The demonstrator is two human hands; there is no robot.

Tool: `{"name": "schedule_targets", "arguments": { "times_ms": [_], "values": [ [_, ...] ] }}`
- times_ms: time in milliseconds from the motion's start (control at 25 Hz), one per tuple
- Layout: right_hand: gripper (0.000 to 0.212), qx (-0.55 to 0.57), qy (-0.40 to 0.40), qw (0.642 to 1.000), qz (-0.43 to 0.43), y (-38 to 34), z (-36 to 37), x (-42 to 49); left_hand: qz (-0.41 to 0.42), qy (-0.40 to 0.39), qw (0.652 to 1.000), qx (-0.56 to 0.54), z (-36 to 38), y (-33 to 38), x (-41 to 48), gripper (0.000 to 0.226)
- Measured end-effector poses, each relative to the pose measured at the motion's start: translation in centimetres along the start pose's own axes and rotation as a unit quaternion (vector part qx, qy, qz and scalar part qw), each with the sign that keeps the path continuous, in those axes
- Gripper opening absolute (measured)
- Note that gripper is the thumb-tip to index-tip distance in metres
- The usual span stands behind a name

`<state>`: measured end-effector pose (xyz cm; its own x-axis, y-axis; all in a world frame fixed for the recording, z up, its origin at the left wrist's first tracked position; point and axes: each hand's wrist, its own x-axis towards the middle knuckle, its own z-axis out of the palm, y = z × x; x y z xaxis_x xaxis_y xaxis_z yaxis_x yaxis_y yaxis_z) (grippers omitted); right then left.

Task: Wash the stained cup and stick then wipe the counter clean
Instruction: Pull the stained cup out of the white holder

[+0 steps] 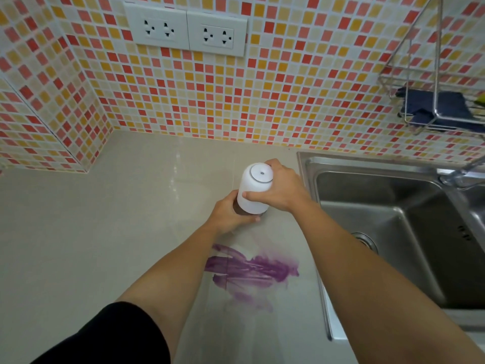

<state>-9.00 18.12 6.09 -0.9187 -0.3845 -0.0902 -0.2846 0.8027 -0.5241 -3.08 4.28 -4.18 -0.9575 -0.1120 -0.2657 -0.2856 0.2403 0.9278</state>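
Both hands grip one white cup (254, 191) beside the sink (393, 206): right hand (279, 190) wraps its side, left hand (231, 215) clasps its base. A slip could smear the purple stain (252, 271) on the tabletop (105, 232).

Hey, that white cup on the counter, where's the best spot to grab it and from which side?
Grip the cup around its smooth white wall, about midway up, coming from the sink side as the right hand does now. It stands upside down with its flat base on top, and no handle shows, so wrapping the fingers around the round wall looks surest. The left hand steadies its lower edge.
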Motion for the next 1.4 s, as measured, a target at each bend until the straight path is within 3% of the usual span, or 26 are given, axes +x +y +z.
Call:
{"name": "schedule_targets", "arguments": {
  "times_ms": [440,640,760,920,1000,1080,1200,1280,1400],
  "values": [
    [0.081,0.012,0.011,1.0,-0.006,-0.4,-1.9,-0.1,0.002,-0.01,0.999,0.039,-0.4,-0.7,0.3,0.08],
    [0.078,0.19,0.046,0.98,0.041,0.4,-3.8,-0.2,0.001,-0.022,0.999,0.025,-0.9,-0.2,0.1,0.077],
    [0.065,0.382,0.036,0.918,0.102,2.3,-3.8,-0.5,-0.002,-0.016,1.0,0.013,-1.3,-0.4,-0.1,0.077],
    [0.07,0.62,0.032,0.772,0.133,6.5,-1.2,-2.0,-0.005,0.011,1.0,0.007,-2.8,-0.8,-0.3,0.079],
    [0.075,0.641,0.032,0.749,0.166,7.8,0.7,-2.9,-0.005,0.02,1.0,0.004,-3.7,-0.8,-0.3,0.079],
    [0.067,0.642,0.029,0.74,0.2,8.3,2.7,-3.5,-0.005,0.024,1.0,0.003,-4.5,-0.7,-0.4,0.079],
    [0.056,0.675,0.024,0.714,0.185,9.0,5.0,-3.8,-0.002,0.036,0.999,0.01,-5.4,-0.3,-0.6,0.078],
    [0.055,0.679,0.006,0.717,0.159,8.9,5.8,-3.5,0.002,0.042,0.999,0.018,-5.8,0.0,-0.7,0.077],
    [0.073,0.623,-0.007,0.77,0.139,8.7,6.2,-2.9,0.005,0.052,0.998,0.026,-6.3,0.3,-1.0,0.078]
  ]
}}
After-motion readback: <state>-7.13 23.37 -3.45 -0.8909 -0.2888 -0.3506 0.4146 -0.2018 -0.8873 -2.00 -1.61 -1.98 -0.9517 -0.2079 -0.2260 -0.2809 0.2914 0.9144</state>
